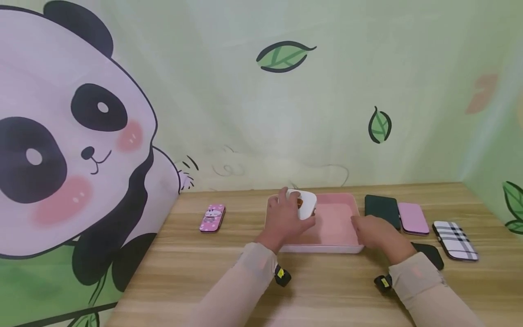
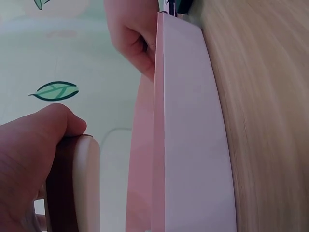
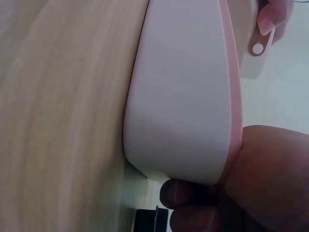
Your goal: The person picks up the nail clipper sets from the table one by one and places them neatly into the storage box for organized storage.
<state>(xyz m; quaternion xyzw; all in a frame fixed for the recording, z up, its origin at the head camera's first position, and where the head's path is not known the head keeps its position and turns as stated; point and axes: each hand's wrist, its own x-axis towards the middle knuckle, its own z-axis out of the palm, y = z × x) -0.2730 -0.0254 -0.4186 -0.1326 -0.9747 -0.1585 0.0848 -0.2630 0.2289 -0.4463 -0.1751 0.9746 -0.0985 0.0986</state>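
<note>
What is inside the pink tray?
On the right, the pink tray shows bare floor. The left hand, holding a white case over it, covers much of the left, hiding anything there.

The case [image 1: 308, 210] is white with rounded corners, a brown patch on its face, brown along its side and a brown tab bearing a white button. The left hand [image 1: 286, 217] grips it, tilted, above the left part of the tray [image 1: 337, 222], clear of the near rim. The tray is a shallow, round-cornered rectangle, pink inside and white outside, lying flat on the table [image 1: 327, 286]. The right hand [image 1: 377, 232] grips its right end, fingers against the outer wall, near the front corner.
</note>
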